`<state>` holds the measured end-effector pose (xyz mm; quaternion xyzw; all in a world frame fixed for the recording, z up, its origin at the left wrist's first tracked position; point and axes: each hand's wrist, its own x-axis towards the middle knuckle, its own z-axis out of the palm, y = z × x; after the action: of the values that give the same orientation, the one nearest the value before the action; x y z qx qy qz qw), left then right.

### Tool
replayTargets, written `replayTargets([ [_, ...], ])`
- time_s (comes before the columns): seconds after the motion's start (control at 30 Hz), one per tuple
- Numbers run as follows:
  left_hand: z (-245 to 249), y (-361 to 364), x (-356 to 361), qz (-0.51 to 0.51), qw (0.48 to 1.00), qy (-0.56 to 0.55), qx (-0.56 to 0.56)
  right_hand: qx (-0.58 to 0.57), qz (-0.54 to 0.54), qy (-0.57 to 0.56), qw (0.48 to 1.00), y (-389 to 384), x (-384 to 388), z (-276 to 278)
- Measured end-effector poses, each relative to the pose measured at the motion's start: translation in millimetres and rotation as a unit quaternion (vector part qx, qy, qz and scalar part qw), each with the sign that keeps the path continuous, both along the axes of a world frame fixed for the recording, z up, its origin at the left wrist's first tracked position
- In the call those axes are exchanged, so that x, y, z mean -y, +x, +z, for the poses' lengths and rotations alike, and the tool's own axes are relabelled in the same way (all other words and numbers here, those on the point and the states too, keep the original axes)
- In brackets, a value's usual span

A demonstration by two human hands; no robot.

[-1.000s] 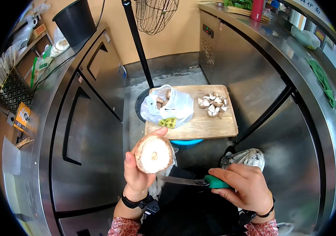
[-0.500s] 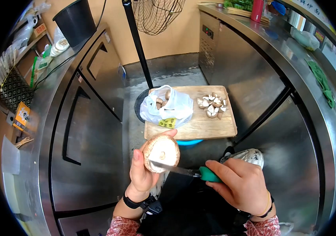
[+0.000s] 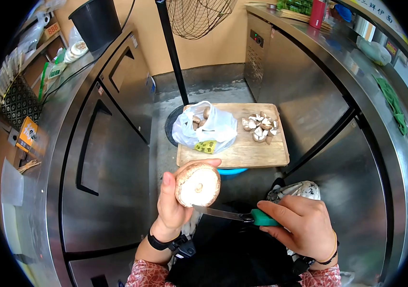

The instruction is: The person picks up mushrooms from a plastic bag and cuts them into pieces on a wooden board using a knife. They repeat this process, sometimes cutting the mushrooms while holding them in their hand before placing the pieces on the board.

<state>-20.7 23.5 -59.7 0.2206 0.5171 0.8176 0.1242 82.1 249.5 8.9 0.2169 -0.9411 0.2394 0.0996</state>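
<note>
My left hand [image 3: 171, 203] is closed around a large brown mushroom [image 3: 198, 185], its pale underside and short stem stub turned up toward me. In my right hand [image 3: 302, 225] is the green handle of a small knife [image 3: 225, 215]. The blade points left, its tip at the lower edge of the mushroom; whether it touches cannot be made out. Beyond my hands, a wooden cutting board [image 3: 242, 158] carries a white plastic bag [image 3: 221, 126] with whole mushrooms [image 3: 197, 122] in it. Cut mushroom pieces [image 3: 260, 125] lie heaped on the board's right side.
Steel cabinets [image 3: 106, 191] and a steel counter [image 3: 309, 52] close in both sides. A fan [image 3: 199, 16] on a black pole stands behind the board. Something blue [image 3: 232, 171] shows under the board. A black bucket [image 3: 95, 24] sits on the left counter.
The knife has moved right and down, from across the mushroom's underside to its lower edge. The mushroom stays in my left hand. The whole view has shifted slightly.
</note>
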Motion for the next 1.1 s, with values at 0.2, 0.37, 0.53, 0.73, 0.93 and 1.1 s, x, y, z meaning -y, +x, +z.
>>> replayTargets([
  [0.2,3.5,0.9,-7.4,0.012,1.0,0.008,0.008,-0.032,-0.028,-0.01,0.999,-4.4,6.7,-1.8],
  [0.37,2.8,1.3,-6.5,0.035,0.999,-0.004,0.002,-0.014,-0.026,-0.02,0.999,-0.7,2.1,-4.0],
  [0.53,-2.3,-0.1,-6.2,-0.004,1.0,0.01,0.01,-0.039,-0.076,-0.035,0.996,-5.4,4.4,-7.7],
  [0.73,0.9,2.1,-13.7,0.036,0.999,-0.002,0.039,-0.02,-0.033,0.001,0.999,-6.6,9.9,-4.2],
  [0.93,-2.6,-0.7,-11.0,0.042,0.999,-0.016,0.025,-0.03,-0.075,-0.011,0.997,-9.7,10.3,-11.6],
  [1.1,-7.6,-6.2,-3.5,0.006,1.0,0.005,0.012,-0.013,-0.034,-0.017,0.999,-10.8,16.6,-7.4],
])
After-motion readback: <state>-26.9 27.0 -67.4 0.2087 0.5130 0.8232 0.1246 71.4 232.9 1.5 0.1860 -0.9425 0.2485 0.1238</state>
